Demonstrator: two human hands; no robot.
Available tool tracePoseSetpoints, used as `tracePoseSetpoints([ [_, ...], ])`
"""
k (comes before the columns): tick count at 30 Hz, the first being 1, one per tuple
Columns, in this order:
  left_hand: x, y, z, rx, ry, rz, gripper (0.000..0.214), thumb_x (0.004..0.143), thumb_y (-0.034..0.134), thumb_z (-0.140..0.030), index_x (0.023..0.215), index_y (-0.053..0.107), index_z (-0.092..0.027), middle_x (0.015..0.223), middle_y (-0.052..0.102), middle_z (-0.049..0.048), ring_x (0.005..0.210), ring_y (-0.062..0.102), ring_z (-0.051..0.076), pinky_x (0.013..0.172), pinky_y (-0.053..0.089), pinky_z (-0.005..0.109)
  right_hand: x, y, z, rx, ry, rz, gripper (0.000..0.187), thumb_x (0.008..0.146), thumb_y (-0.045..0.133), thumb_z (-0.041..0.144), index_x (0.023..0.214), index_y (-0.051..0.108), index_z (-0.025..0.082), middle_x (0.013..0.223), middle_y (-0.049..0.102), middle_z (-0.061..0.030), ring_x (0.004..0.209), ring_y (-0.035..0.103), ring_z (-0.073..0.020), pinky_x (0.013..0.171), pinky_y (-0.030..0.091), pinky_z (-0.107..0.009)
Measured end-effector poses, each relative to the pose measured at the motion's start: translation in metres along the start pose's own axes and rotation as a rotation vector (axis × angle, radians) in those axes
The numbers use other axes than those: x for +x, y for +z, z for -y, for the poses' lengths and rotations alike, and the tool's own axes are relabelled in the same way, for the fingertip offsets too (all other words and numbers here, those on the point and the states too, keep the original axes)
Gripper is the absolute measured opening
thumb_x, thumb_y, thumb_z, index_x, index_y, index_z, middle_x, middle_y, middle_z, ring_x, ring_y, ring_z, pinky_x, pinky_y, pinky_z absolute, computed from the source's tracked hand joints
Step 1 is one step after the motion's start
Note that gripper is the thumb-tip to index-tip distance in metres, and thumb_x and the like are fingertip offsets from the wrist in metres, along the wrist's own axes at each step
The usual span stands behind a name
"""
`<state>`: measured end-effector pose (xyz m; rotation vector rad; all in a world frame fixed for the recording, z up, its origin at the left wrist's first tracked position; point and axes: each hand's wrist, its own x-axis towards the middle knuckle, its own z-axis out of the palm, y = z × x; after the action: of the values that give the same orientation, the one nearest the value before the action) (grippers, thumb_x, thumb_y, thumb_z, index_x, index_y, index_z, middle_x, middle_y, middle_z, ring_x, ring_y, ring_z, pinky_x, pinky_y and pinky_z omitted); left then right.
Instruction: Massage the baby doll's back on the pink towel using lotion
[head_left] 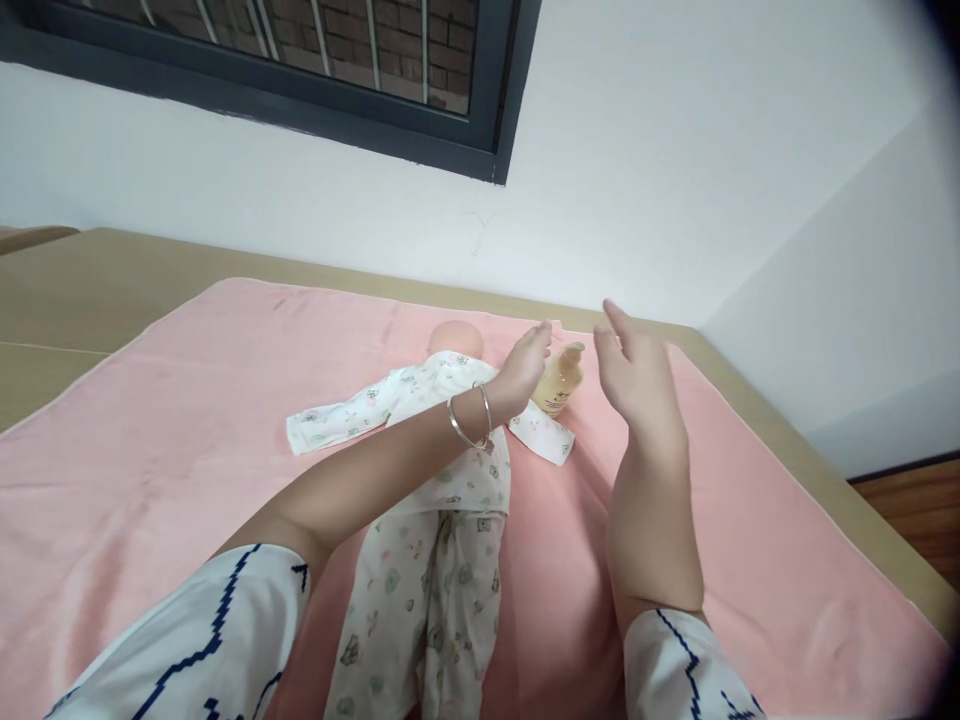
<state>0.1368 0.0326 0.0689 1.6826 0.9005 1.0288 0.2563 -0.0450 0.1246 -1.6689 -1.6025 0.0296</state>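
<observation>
**A:** Where is the pump bottle [559,388] relative to the hands?

**B:** It stands between them, a little to the far side. The left hand [523,370] is right against its left side, with the fingers stretched toward the pump head. The right hand [636,375] is just to the right of it and does not touch it.

**A:** Does the left hand hold the bottle?

**B:** I cannot tell. The hand covers part of the bottle, so it is hidden whether the fingers close on it. The right hand is released and holds nothing. Its fingers are straight and together, with the palm turned toward the bottle.

**A:** How does the bottle look?

**B:** It is small and pale cream-yellow, with a pump of the same colour. The spout points toward the right hand. There is a label on the front, too small to read.

**A:** And under the hands?

**B:** A doll [442,470] in white printed clothes lies under the left forearm, on a pink towel [150,450]. The bottle is just beside the doll's sleeve. Two thin bracelets [469,420] are on the left wrist.
</observation>
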Motion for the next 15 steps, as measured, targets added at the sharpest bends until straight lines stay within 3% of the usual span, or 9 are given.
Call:
tracePoseSetpoints([
  [3, 0.004, -0.002, -0.013, -0.586, -0.405, 0.055, 0.059, 0.106, 0.019, -0.045, 0.147, 0.046, -0.013, 0.148, 0.055, 0.0209, 0.135, 0.059, 0.026, 0.108, 0.054, 0.041, 0.012, 0.004, -0.008, -0.170, 0.041, 0.232, 0.043, 0.097, 0.035, 0.024, 0.127, 0.064, 0.013, 0.132, 0.068, -0.0189, 0.122, 0.063, -0.0348, 0.096, 0.050, -0.048],
  [5, 0.002, -0.003, -0.021, -0.826, -0.534, 0.010, 0.059, 0.104, 0.027, -0.044, 0.148, 0.046, -0.009, 0.151, 0.052, 0.0208, 0.139, 0.055, 0.024, 0.111, 0.051, 0.033, 0.015, 0.008, -0.009, -0.255, 0.049, 0.364, 0.038, 0.094, 0.033, 0.018, 0.111, 0.068, 0.015, 0.118, 0.073, -0.0162, 0.105, 0.068, -0.0290, 0.083, 0.050, -0.037],
  [7, -0.001, -0.004, -0.027, -0.946, -0.593, -0.042, 0.060, 0.103, 0.032, -0.043, 0.149, 0.044, -0.007, 0.152, 0.051, 0.0202, 0.141, 0.052, 0.022, 0.112, 0.048, 0.028, 0.015, 0.014, -0.006, -0.352, 0.048, 0.408, 0.036, 0.093, 0.033, 0.014, 0.102, 0.067, 0.016, 0.108, 0.075, -0.0141, 0.095, 0.068, -0.0254, 0.072, 0.046, -0.032],
  [11, -0.003, -0.007, -0.027, -1.031, -0.628, -0.061, 0.064, 0.103, 0.036, -0.043, 0.151, 0.041, -0.002, 0.155, 0.047, 0.0212, 0.144, 0.048, 0.023, 0.115, 0.045, 0.026, 0.011, 0.024, 0.002, -0.551, 0.054, 0.354, 0.034, 0.094, 0.034, 0.016, 0.098, 0.068, 0.016, 0.102, 0.075, -0.0152, 0.094, 0.067, -0.0275, 0.064, 0.038, -0.031],
  [15, -0.006, -0.015, -0.022, -1.070, -0.622, 0.005, 0.066, 0.104, 0.034, -0.045, 0.152, 0.039, -0.001, 0.157, 0.045, 0.0207, 0.145, 0.046, 0.024, 0.118, 0.042, 0.030, 0.014, 0.032, 0.004, -0.637, 0.118, 0.298, 0.033, 0.093, 0.040, 0.017, 0.110, 0.068, 0.018, 0.102, 0.075, -0.0153, 0.095, 0.070, -0.0296, 0.065, 0.039, -0.031],
])
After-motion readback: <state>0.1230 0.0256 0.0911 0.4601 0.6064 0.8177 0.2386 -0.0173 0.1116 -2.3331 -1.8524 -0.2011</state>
